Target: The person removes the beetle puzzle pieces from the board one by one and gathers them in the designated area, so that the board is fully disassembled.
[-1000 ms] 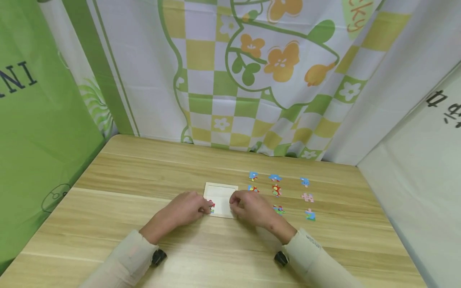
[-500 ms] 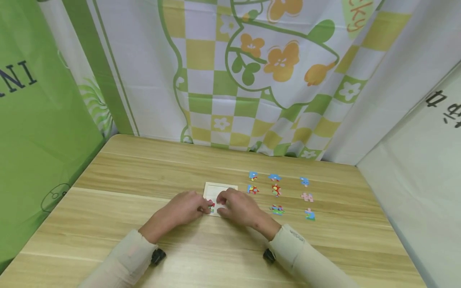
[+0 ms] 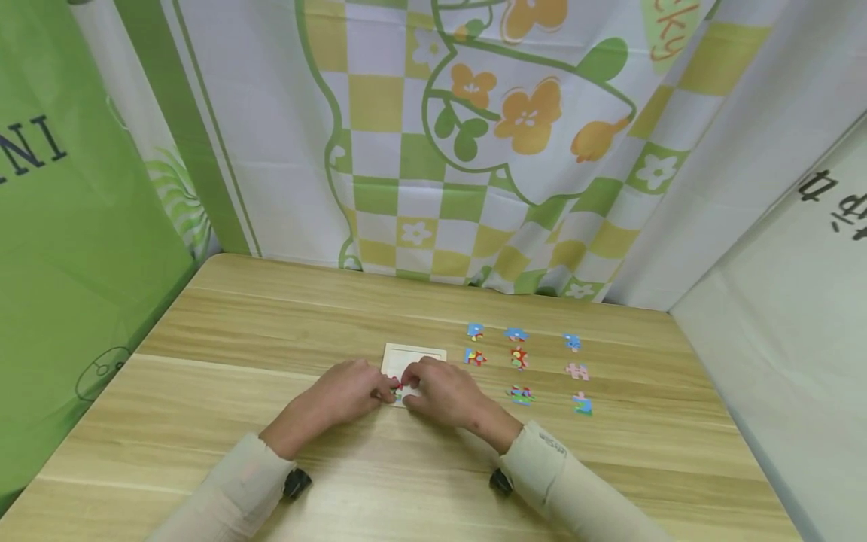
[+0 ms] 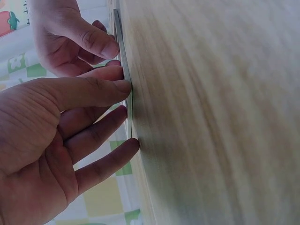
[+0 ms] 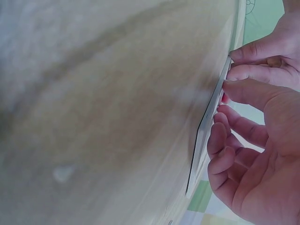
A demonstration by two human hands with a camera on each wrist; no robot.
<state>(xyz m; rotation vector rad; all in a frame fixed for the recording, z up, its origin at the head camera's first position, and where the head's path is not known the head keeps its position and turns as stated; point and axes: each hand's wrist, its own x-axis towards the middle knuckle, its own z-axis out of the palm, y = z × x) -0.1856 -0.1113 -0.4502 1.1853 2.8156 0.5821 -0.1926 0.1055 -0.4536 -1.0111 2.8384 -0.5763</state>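
Observation:
A shallow pale wooden puzzle tray (image 3: pixel 415 348) lies on the table in the head view. At its near left corner my left hand (image 3: pixel 348 390) grips the edge, the thumb along the near side in the left wrist view. A small red and green jigsaw piece (image 3: pixel 398 392) sits in that corner, mostly covered by fingers. My right hand (image 3: pixel 443 393) reaches over the tray with thumb and index finger on this piece. In the right wrist view, a bit of red shows between the right hand's thumb and index finger (image 5: pixel 243 124).
Several loose jigsaw pieces lie in spaced rows right of the tray, among them a blue one (image 3: pixel 517 334), a red one (image 3: pixel 518 358) and a pink one (image 3: pixel 577 370). A patterned curtain (image 3: pixel 433 150) hangs behind the wooden table (image 3: pixel 271 316).
My right hand has moved left from the tray's right side to the jigsaw piece in the near left corner. The left hand stays at that corner.

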